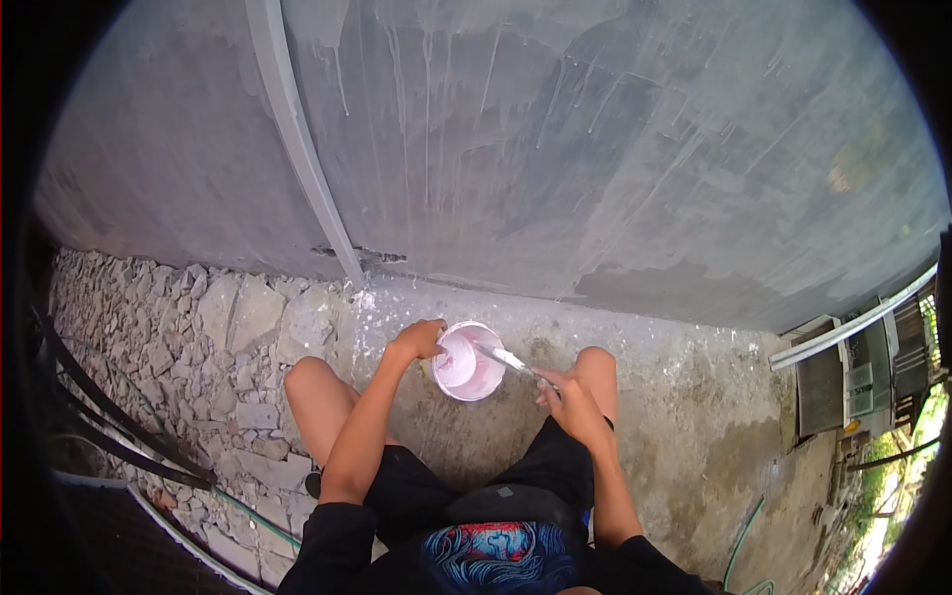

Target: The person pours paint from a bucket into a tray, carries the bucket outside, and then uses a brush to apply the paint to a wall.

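Observation:
A white bucket (491, 384) stands on the concrete between my knees, with pale pinkish-white paint (457, 365) inside. My left hand (420, 339) grips its rim at the upper left, fingers bent over the edge. On the other side, my right hand (569, 395) is closed round the handle of a slim tool (504, 357) smeared with white paint. Its far end reaches over the rim into the bucket, pointing up and left. I cannot tell whether this tool is a brush or a scraper.
Ahead rises a grey wall (476, 169) streaked with drips, with a pale vertical pipe (302, 149) along it. Broken rubble (178, 317) covers the ground at left, beside dark hoses (129, 436). Paint-spattered concrete (684, 416) extends right, where a green hose (746, 540) lies.

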The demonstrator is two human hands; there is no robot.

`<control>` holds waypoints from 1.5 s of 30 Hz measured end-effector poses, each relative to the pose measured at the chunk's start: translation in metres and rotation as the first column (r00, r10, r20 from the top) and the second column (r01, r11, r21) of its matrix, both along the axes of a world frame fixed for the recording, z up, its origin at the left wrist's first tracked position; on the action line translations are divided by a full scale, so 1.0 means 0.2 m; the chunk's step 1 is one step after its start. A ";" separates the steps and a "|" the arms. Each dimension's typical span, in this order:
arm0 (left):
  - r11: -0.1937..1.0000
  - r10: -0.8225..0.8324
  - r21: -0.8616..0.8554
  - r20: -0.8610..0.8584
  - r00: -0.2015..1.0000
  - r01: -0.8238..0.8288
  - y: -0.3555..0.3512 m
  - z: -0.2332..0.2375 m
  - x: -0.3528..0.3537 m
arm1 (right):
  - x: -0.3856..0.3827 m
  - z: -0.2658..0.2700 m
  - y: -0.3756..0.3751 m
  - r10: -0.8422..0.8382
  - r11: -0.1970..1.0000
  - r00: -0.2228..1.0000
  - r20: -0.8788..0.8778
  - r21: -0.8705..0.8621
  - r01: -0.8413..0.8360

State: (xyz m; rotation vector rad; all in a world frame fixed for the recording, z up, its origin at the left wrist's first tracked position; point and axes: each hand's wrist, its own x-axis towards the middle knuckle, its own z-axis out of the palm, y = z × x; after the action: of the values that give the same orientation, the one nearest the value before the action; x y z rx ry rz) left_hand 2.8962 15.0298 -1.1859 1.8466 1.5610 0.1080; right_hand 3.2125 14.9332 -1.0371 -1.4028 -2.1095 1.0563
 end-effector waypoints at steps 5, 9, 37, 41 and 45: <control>0.998 0.012 -0.068 0.085 0.996 -0.006 0.00 0.04 0.02 | -0.07 -0.44 -0.02 0.112 0.976 0.977 0.179 0.164 -0.142; 0.996 -0.073 0.051 0.093 0.993 0.068 -0.04 0.04 0.05 | -0.15 -0.62 0.07 0.147 0.954 0.964 0.220 0.227 -0.197; 0.999 -0.050 0.016 0.021 0.999 0.050 -0.01 0.01 0.13 | 0.06 -0.76 -0.18 -0.669 0.558 0.670 -0.323 -0.813 0.165; 0.998 0.008 0.057 -0.074 0.997 -0.004 -0.02 -0.02 0.10 | 0.07 -0.62 -0.20 -0.693 0.568 0.607 -0.390 -0.813 0.126; 0.999 0.051 -0.008 -0.225 0.973 -0.054 -0.03 0.02 0.08 | 0.05 -0.37 -0.14 -0.670 0.687 0.568 -0.477 -0.688 0.233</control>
State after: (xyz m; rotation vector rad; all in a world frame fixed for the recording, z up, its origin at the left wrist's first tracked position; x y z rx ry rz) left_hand 2.9121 15.0229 -1.1827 1.8586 1.7594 -0.0911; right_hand 3.2220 14.9044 -1.1117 -1.3542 -0.7864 1.6887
